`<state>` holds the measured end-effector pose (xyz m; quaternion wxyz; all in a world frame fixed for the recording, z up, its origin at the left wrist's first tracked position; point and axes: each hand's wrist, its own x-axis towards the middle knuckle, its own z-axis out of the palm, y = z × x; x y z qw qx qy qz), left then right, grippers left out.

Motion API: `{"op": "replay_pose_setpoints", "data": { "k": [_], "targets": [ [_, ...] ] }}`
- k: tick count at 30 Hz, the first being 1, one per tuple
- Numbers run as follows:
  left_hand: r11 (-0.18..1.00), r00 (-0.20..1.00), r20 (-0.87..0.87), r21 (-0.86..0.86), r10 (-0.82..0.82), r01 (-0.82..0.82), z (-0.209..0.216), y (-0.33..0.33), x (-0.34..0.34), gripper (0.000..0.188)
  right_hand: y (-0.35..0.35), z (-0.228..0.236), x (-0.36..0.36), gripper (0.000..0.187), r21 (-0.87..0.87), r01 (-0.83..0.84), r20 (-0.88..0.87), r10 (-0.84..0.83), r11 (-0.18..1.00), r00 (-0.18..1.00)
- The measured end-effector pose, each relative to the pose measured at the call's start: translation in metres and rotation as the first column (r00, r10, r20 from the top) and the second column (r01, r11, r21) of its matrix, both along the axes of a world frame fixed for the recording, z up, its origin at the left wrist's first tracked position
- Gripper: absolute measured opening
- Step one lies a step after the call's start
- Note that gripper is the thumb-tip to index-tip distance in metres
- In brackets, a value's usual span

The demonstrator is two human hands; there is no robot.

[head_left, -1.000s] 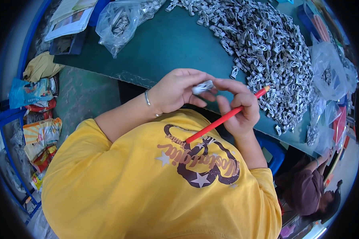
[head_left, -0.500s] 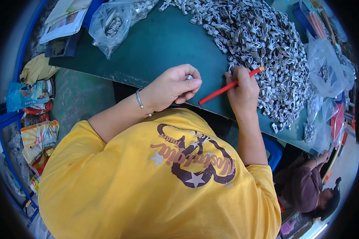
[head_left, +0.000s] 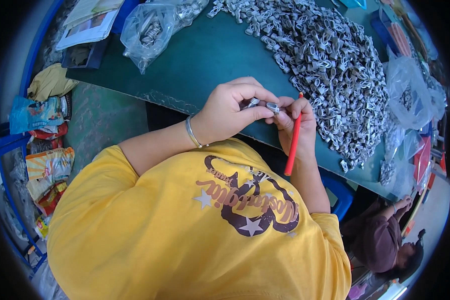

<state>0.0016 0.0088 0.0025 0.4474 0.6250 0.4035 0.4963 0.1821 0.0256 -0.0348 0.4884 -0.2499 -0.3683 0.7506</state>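
My left hand (head_left: 235,107) is closed with small grey coil-like parts (head_left: 253,103) between its fingers and thumb. Fingertips of my right hand (head_left: 300,125) meet it at a small grey ring-shaped piece (head_left: 272,107), which both hands seem to touch. A slim red stick (head_left: 294,145), like a pencil with a yellowish end, is held in my right hand and points down toward my body. Both hands are above the near edge of the green tabletop (head_left: 210,65). Beyond my right hand spreads a large pile of small grey looped parts (head_left: 335,75).
Clear plastic bags (head_left: 150,32) holding metal pieces lie at the far left, beside a bin with papers (head_left: 87,30). More plastic bags (head_left: 410,90) are along the right side. Another person (head_left: 380,240) is at the lower right. Colourful packets (head_left: 47,170) fill a blue rack at left.
My right hand has left the edge of the pile and come to my left hand, bringing a grey piece. The red stick has swung from slanting to nearly upright.
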Motion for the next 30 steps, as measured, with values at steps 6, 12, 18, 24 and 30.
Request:
{"op": "replay_pose_setpoints", "data": {
  "k": [6, 12, 18, 24, 30],
  "targets": [
    [0.998, 0.998, 0.010, -0.003, 0.065, -0.065, -0.006, 0.003, 0.000, 0.019, 0.002, 0.014, 0.000, 0.033, 0.363, 0.218, 0.211, -0.308, 0.906, 0.928],
    [0.928, 0.973, 0.224, -0.370, 0.050, 0.037, 0.000, 0.003, 0.000, 0.020, 0.000, 0.023, -0.005, 0.040, 0.663, 0.225, 0.178, -0.442, 0.714, 0.879],
    [0.912, 0.947, 0.316, -0.404, 0.058, 0.079, 0.001, 0.002, 0.001, 0.021, -0.002, 0.025, -0.006, 0.037, 0.645, 0.263, 0.200, -0.490, 0.718, 0.848],
    [0.997, 0.992, 0.114, -0.057, 0.054, -0.047, 0.002, -0.001, 0.000, 0.020, -0.005, 0.014, -0.008, 0.034, 0.471, 0.246, 0.265, -0.401, 0.847, 0.877],
    [0.995, 0.996, 0.062, 0.079, 0.059, -0.064, 0.001, -0.001, 0.000, 0.019, -0.008, 0.012, -0.012, 0.034, 0.421, 0.235, 0.260, -0.364, 0.876, 0.894]
  ]
}}
